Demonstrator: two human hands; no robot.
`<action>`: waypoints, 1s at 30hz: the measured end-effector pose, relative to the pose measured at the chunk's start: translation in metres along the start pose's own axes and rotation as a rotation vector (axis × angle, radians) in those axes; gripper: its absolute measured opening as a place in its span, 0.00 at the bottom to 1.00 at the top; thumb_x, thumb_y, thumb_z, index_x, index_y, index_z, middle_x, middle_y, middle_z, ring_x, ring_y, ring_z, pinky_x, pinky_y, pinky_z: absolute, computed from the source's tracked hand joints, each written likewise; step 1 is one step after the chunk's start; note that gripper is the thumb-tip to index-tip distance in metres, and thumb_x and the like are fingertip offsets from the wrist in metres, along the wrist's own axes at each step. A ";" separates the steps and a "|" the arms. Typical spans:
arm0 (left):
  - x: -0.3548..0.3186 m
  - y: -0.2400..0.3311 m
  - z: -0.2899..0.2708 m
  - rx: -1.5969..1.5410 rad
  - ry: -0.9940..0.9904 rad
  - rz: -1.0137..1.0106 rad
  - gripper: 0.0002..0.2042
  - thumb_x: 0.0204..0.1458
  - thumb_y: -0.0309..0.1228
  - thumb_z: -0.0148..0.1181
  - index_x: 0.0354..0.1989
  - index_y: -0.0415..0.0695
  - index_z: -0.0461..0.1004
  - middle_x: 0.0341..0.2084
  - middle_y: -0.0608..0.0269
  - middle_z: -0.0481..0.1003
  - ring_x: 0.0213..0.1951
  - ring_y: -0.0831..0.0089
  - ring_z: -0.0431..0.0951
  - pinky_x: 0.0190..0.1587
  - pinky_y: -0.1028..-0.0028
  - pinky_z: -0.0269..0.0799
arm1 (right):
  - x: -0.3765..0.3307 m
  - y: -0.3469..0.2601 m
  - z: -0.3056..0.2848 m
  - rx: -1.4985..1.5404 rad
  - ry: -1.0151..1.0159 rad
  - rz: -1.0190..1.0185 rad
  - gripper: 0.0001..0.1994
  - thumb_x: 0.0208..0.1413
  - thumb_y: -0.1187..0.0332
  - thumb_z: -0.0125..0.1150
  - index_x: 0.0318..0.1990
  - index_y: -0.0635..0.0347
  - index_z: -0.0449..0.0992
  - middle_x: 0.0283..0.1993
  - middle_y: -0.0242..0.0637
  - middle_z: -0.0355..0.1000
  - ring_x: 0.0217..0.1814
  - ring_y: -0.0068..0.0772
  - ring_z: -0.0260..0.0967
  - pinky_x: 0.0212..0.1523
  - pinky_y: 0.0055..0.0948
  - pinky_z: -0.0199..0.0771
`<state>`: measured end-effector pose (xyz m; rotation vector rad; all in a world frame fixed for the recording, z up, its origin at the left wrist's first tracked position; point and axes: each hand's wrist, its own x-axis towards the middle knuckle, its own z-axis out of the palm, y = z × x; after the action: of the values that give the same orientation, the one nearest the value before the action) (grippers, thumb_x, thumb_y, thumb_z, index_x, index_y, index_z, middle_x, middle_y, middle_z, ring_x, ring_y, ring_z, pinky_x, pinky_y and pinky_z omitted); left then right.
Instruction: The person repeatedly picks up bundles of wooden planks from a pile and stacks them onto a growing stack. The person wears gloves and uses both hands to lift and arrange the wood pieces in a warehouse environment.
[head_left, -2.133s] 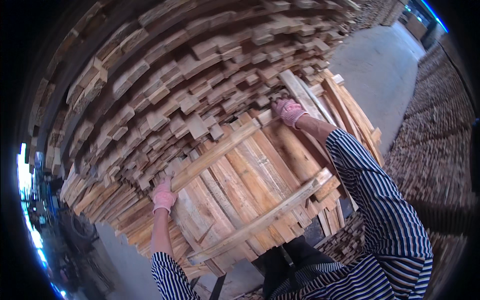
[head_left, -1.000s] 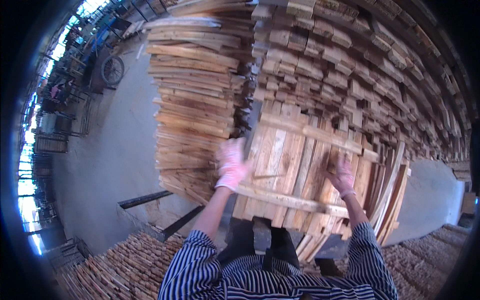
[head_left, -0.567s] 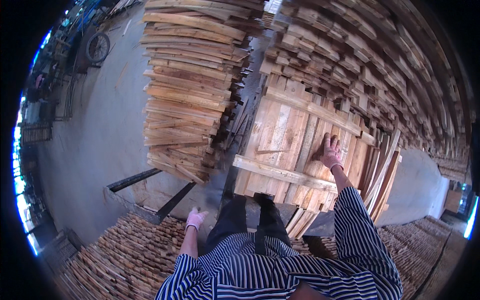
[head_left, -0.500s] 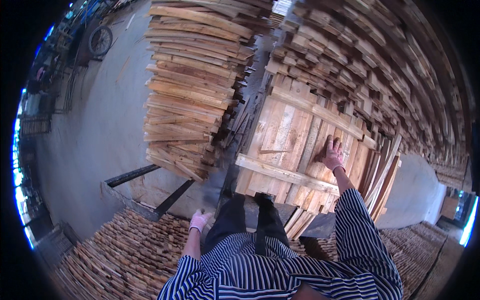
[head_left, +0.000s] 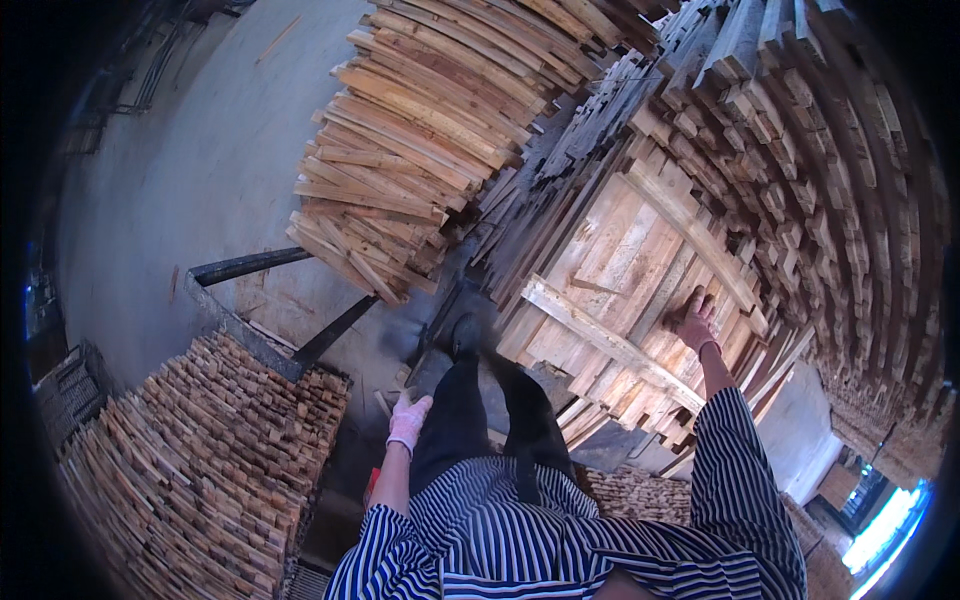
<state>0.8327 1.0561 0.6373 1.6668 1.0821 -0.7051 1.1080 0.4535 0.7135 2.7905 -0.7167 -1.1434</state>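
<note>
My right hand [head_left: 697, 322], in a pinkish work glove, lies with fingers spread on a stack of wooden boards [head_left: 610, 250]. Two raised crosswise battens [head_left: 610, 338] run over this stack, and the hand rests between them. A loose splinter of wood [head_left: 597, 287] lies on the boards. Beside my left thigh hangs my left hand [head_left: 408, 420], gloved in pink, its fingers loosely bent and a little apart. I see nothing held in either hand.
A tall pile of slats [head_left: 430, 110] stands ahead on the left, its near end untidy. More stacked timber [head_left: 800, 150] rises at the right. A dark metal frame [head_left: 250, 335] sits on the floor at left, next to a low wood stack [head_left: 190, 470].
My view has turned, so the piles appear tilted and shifted. My legs have moved in a step. The right hand still lies on the boards, and the left still hangs by my thigh.
</note>
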 end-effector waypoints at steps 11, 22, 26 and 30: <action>-0.021 0.048 -0.014 -0.003 -0.064 -0.200 0.31 0.53 0.38 0.67 0.65 0.39 0.68 0.50 0.49 0.79 0.45 0.63 0.82 0.49 0.65 0.76 | -0.008 -0.006 0.000 0.013 0.066 -0.039 0.62 0.53 0.54 0.74 0.79 0.43 0.22 0.81 0.63 0.24 0.83 0.71 0.27 0.76 0.57 0.51; -0.026 0.188 -0.029 0.119 0.035 0.074 0.31 0.54 0.39 0.67 0.65 0.36 0.69 0.56 0.48 0.76 0.57 0.60 0.76 0.61 0.66 0.71 | -0.020 -0.004 0.001 0.092 0.175 -0.025 0.64 0.45 0.56 0.79 0.79 0.48 0.30 0.81 0.61 0.32 0.83 0.67 0.33 0.72 0.58 0.57; 0.022 0.230 -0.067 -0.009 0.020 0.263 0.30 0.56 0.37 0.68 0.64 0.34 0.68 0.57 0.47 0.75 0.57 0.60 0.76 0.60 0.65 0.71 | -0.025 -0.005 -0.004 0.201 0.171 -0.072 0.61 0.48 0.58 0.74 0.79 0.49 0.30 0.81 0.62 0.30 0.83 0.69 0.31 0.74 0.62 0.50; 0.024 0.351 -0.087 0.062 0.046 0.529 0.29 0.57 0.41 0.68 0.62 0.35 0.70 0.54 0.51 0.76 0.55 0.63 0.75 0.59 0.66 0.70 | -0.037 -0.007 -0.016 0.279 0.175 -0.074 0.62 0.45 0.54 0.78 0.79 0.49 0.33 0.81 0.63 0.30 0.83 0.69 0.30 0.75 0.61 0.48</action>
<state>1.1555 1.1055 0.7939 1.9200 0.6062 -0.3581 1.0985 0.4741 0.7475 3.1208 -0.8189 -0.8515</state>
